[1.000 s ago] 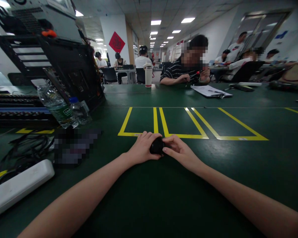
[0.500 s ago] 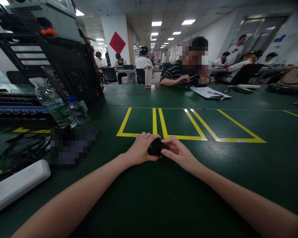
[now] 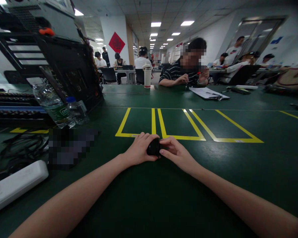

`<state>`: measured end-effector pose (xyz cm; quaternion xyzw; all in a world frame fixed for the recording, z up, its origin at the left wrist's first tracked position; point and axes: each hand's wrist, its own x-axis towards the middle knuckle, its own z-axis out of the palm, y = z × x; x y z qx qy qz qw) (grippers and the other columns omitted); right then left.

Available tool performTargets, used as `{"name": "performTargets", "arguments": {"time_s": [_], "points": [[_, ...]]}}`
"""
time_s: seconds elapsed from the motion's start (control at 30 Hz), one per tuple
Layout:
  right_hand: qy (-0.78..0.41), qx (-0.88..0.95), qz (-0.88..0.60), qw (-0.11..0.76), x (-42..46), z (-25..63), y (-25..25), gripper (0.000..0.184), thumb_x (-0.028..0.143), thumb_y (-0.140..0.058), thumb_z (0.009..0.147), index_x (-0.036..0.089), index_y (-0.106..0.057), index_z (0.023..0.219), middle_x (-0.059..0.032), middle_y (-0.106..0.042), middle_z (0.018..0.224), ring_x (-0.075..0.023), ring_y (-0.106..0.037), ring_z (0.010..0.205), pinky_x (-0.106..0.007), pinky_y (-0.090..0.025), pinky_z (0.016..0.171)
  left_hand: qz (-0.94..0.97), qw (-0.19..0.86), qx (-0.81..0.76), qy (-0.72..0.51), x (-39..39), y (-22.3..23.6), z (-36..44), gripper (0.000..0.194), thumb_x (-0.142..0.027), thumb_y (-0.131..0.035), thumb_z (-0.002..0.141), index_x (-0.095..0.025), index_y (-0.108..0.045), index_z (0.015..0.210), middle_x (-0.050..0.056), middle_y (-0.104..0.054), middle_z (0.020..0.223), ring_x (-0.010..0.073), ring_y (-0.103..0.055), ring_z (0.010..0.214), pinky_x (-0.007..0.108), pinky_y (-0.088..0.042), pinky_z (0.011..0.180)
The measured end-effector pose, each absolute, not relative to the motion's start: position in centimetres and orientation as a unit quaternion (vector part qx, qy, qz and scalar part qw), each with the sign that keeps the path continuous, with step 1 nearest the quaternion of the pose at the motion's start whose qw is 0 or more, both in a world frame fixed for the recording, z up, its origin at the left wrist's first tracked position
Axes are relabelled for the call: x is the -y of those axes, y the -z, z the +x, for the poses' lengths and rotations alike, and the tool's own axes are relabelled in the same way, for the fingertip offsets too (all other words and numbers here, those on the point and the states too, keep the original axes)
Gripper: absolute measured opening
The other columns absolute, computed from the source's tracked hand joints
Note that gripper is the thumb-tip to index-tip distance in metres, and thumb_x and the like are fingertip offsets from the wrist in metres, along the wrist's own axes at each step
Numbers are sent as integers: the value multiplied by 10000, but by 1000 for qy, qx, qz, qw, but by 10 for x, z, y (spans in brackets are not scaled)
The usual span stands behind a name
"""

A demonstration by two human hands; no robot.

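A small, rounded black object (image 3: 153, 147) is held just above or on the green table (image 3: 149, 198); its exact kind cannot be made out. My left hand (image 3: 138, 149) wraps round it from the left, thumb below and fingers over the top. On the other side, my right hand (image 3: 176, 153) pinches the object's right end between thumb and fingertips. That end is partly hidden by the fingers. Just beyond my hands, yellow tape (image 3: 183, 137) marks out several boxes on the tabletop.
At left stand a black metal frame (image 3: 72, 76), two plastic bottles (image 3: 56, 110), tangled cables (image 3: 13, 148) and a white power strip (image 3: 20, 186). Across the table sits a person in a striped shirt (image 3: 175, 72), near a cup (image 3: 147, 77) and a clipboard (image 3: 208, 93).
The whole view has shifted slightly. Both hands keep the same grip on the black object. Across the table, the person's raised hand now shows something red.
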<state>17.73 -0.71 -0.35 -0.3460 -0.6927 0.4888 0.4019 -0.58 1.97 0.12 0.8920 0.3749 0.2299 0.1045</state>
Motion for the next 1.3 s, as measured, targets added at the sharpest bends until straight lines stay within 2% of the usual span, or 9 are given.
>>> {"name": "performTargets", "arguments": {"time_s": [0.23,0.4,0.53,0.73,0.87,1.07,1.3], "points": [[-498,688,-387,359,4,177,0,258,254,-510,793,223,-445,1042,-44,-486,1067,-183,-519,975,-371,-479,816,889,113,-377,-234,-20,0,-6,591,-355,-664,625,-250,-369,1127,33,-486,1021,222,-422,870,350,-352,750],[-477,705,-354,388,8,178,3,267,206,-557,758,238,-450,1000,-20,-489,1030,-182,-504,1008,-371,-460,850,891,108,-373,-235,-19,-1,-6,614,-312,-674,611,-245,-361,1135,37,-481,1043,224,-419,872,353,-347,753],[-489,691,-356,396,7,177,4,209,225,-515,788,234,-452,987,-29,-485,1025,-180,-516,984,-342,-494,781,892,106,-370,-237,-20,0,-6,599,-349,-669,623,-241,-368,1130,38,-483,1028,220,-418,868,350,-349,751],[-483,689,-379,385,4,178,6,288,232,-514,786,225,-432,1061,-52,-481,1085,-191,-510,992,-376,-467,827,890,101,-375,-239,-20,0,-5,588,-361,-665,624,-244,-374,1122,39,-486,1030,223,-423,862,356,-347,749],[-499,689,-350,392,5,179,7,288,223,-556,757,231,-437,1020,-35,-487,1048,-183,-522,980,-357,-481,812,891,100,-376,-234,-20,0,-5,592,-345,-666,624,-245,-373,1129,41,-487,1031,224,-425,863,353,-347,749],[-519,671,-350,396,5,179,4,198,245,-519,786,239,-449,971,-23,-500,1016,-173,-533,968,-341,-493,795,890,100,-379,-234,-20,0,-5,596,-373,-669,623,-243,-376,1125,40,-491,1015,226,-425,860,353,-354,743],[-522,672,-386,356,4,179,0,284,257,-508,794,220,-436,1066,-54,-480,1088,-188,-521,979,-388,-459,843,891,109,-376,-231,-18,-2,-6,585,-360,-662,634,-246,-370,1128,39,-484,1030,221,-423,861,349,-359,741]]}}
